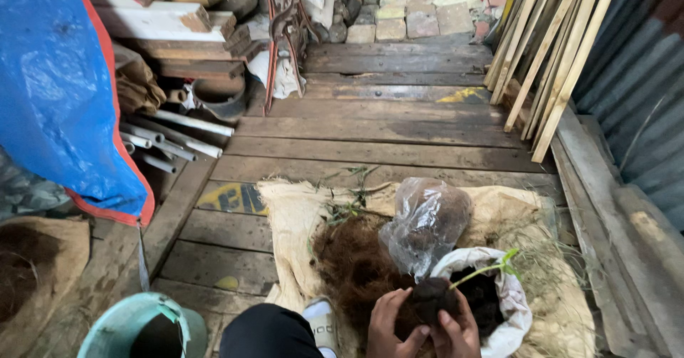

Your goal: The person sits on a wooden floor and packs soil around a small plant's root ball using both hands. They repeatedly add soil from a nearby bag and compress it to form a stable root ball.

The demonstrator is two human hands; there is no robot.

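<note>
At six o'clock, both hands cup a dark soil ball (432, 298) with a seedling (488, 267) already set in it: left hand (388, 326) and right hand (456, 329) closed around it. Unwrapped yet; coir (356, 265) lies at nine o'clock, soil sack (513, 308) at three.

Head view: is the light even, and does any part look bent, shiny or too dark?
Head view: soft daylight, no hard shadows; planks bow at the edges from the wide lens; plastic bag shows mild glare; soil ball in both hands is dark, little detail.
</note>
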